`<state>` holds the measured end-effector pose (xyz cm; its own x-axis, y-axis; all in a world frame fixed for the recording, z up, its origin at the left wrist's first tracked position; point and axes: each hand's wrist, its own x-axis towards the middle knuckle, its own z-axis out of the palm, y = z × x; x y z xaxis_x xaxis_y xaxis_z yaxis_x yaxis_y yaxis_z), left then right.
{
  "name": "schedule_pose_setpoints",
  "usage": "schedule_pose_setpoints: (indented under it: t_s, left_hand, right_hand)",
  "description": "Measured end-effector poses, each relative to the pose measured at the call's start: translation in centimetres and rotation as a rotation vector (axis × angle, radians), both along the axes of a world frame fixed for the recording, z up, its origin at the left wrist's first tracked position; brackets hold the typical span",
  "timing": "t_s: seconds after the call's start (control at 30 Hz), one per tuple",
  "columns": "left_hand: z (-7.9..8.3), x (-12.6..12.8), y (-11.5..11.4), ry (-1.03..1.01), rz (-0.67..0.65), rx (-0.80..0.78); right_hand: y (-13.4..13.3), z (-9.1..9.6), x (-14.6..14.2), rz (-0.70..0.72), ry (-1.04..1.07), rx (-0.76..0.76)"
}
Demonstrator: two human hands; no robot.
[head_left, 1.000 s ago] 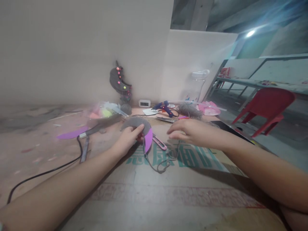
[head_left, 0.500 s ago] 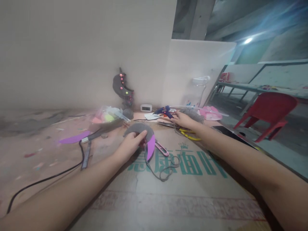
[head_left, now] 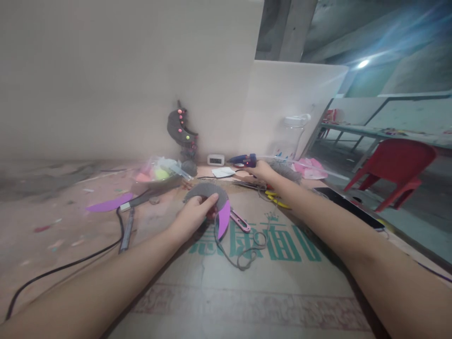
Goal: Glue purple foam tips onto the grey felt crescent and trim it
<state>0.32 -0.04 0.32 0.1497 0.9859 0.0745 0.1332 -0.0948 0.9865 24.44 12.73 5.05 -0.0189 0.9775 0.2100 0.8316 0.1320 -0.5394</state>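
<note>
My left hand [head_left: 197, 212] pinches a crescent [head_left: 223, 197], mostly wrapped in grey yarn, with its purple tip [head_left: 223, 219] bare. From that tip a loose grey yarn strand [head_left: 243, 261] curls over the cardboard. Beyond it, my right hand [head_left: 260, 170] grips a dark blue glue gun [head_left: 249, 160] by its handle; the nozzle points left and a clear glue stick [head_left: 318, 168] sticks out behind. A pink utility knife [head_left: 240, 221] lies just right of the crescent. Yellow-handled scissors [head_left: 277, 198] rest under my right forearm.
A finished-looking grey crescent with coloured pompoms [head_left: 179, 127] hangs against the wall. Along the back stand a small digital clock [head_left: 215, 160] and a clear bottle [head_left: 292, 136]. A purple crescent piece [head_left: 109, 203] and a black cable [head_left: 70, 261] lie left; a phone [head_left: 348, 207] lies right.
My right hand has closed around the glue gun and lifted it, turning it more level. My left hand keeps the crescent in nearly the same place. More of the phone shows.
</note>
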Motion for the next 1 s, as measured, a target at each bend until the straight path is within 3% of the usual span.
schedule_pose_setpoints:
  t_s: [0.2,0.27,0.37,0.5,0.67,1.0]
  left_hand:
    - [-0.3,0.0,0.1,0.008,0.011,0.012]
    - [-0.2,0.0,0.0,0.02,0.007,0.018]
    - [0.0,0.0,-0.2,0.049,0.017,0.017]
    - [0.1,-0.2,-0.1,0.098,0.061,0.049]
    - [-0.2,-0.4,0.2,0.105,0.06,0.098]
    - [-0.4,-0.4,0.2,0.108,0.1,0.124]
  right_hand:
    - [-5.3,2.7,0.2,0.017,0.057,0.04]
    - [-7.7,3.0,0.3,0.134,0.115,0.048]
    - [-11.1,2.4,0.4,0.291,0.216,0.115]
    - [-14.4,0.3,0.4,0.351,0.275,0.078]
    - [-15.9,-1.9,0.0,0.293,0.21,0.103]
    - [-16.7,-2.0,-0.6,0.412,0.23,-0.071]
